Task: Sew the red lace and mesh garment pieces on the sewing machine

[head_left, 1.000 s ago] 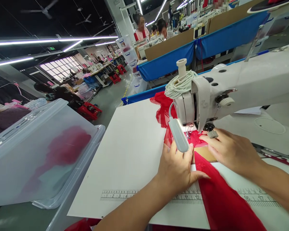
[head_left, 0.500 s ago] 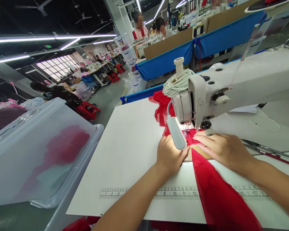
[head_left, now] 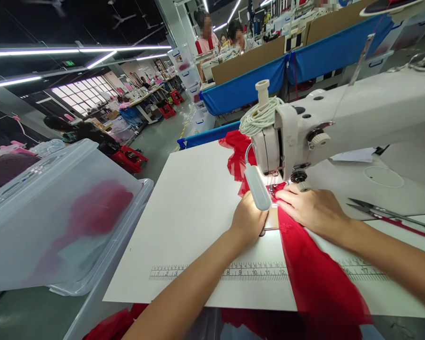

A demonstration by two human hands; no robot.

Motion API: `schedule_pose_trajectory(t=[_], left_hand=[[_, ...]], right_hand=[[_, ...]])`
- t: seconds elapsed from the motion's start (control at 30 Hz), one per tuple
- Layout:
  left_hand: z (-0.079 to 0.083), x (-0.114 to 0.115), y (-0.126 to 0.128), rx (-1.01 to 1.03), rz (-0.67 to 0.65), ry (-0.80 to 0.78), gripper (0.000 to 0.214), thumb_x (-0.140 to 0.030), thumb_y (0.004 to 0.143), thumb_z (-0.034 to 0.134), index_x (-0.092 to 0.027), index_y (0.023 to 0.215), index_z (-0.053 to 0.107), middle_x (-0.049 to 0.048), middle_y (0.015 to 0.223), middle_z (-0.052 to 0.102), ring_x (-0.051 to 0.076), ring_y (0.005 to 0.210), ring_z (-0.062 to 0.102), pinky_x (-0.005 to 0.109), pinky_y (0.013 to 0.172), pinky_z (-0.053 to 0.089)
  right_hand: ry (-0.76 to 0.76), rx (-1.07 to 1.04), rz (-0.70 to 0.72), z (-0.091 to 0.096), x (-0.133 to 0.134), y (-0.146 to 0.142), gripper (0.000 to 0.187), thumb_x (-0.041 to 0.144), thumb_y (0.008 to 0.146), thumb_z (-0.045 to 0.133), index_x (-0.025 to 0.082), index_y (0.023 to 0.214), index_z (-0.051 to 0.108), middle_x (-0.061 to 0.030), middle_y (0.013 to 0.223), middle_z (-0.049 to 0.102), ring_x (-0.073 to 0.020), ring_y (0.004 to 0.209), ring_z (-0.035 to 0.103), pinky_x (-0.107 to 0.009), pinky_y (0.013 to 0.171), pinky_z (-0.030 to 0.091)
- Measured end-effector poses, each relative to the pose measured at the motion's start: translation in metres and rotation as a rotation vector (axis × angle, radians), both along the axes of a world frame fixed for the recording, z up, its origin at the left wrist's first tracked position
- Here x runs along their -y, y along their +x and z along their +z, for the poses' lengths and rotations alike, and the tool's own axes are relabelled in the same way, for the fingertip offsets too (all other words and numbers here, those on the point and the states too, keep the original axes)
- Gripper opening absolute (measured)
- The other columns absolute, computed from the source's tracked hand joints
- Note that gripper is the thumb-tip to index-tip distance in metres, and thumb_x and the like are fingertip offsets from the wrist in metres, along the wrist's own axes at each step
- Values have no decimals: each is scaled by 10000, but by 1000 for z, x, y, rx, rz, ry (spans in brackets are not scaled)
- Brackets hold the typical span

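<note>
Sheer red fabric (head_left: 313, 269) runs from under the presser foot (head_left: 272, 190) of a white sewing machine (head_left: 347, 120) down over the table's front edge. My left hand (head_left: 247, 219) is left of the needle, its fingers curled in at the fabric's edge and partly hidden by a small grey lamp (head_left: 258, 187). On the right, my right hand (head_left: 311, 211) grips the fabric close to the presser foot, fingers together and pointing left. More red fabric (head_left: 238, 151) lies bunched behind the needle.
Black thread snips (head_left: 393, 218) with a red handle lie right of my right hand. A printed ruler (head_left: 241, 272) crosses the white table (head_left: 184, 212) in front. A translucent plastic box (head_left: 56, 222) stands at left. Co-workers sit beyond blue cloth hangings (head_left: 248, 87).
My right hand has moved slightly left and closer to the presser foot. The fabric strip's near end has shifted a little to the left. The whole view has tilted slightly.
</note>
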State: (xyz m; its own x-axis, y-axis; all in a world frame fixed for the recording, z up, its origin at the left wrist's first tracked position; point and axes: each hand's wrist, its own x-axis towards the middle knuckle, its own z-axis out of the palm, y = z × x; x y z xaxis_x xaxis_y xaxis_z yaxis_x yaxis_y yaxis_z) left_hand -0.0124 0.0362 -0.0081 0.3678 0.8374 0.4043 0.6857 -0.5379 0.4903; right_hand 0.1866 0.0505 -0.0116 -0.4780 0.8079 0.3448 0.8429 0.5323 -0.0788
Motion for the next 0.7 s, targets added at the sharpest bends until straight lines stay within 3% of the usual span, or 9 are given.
schedule_pose_trajectory(t=[0.13,0.33,0.5,0.7], left_hand=[[3,-3,1,-52,-40,3,219,-173,948,565,-177,1148,652,71,1097,709,219,1000,670,351,880,575],[0,-3,8,-112,99,67,93,-224,934,645,-201,984,720,29,957,727,218,915,679,363,810,531],[0,-3,9,-139,90,110,200,-240,989,579,-211,858,727,20,842,697,188,831,645,331,757,480],[-3,0,11,-167,87,92,378,-296,1066,409,-210,833,695,15,674,563,164,641,546,297,626,459]], right_hand=[[21,-70,-3,-7,-1,-1,292,291,981,443,241,853,701,-38,917,729,-141,526,506,-304,471,211],[96,-83,75,-12,-1,4,330,278,1010,411,234,902,720,-44,926,732,-131,534,526,-303,473,212],[111,-108,48,-8,0,7,286,275,983,438,226,887,703,-37,759,675,-145,558,543,-303,480,177],[148,-10,54,-4,3,12,284,5,814,432,201,774,633,-30,819,670,-110,522,491,-307,475,159]])
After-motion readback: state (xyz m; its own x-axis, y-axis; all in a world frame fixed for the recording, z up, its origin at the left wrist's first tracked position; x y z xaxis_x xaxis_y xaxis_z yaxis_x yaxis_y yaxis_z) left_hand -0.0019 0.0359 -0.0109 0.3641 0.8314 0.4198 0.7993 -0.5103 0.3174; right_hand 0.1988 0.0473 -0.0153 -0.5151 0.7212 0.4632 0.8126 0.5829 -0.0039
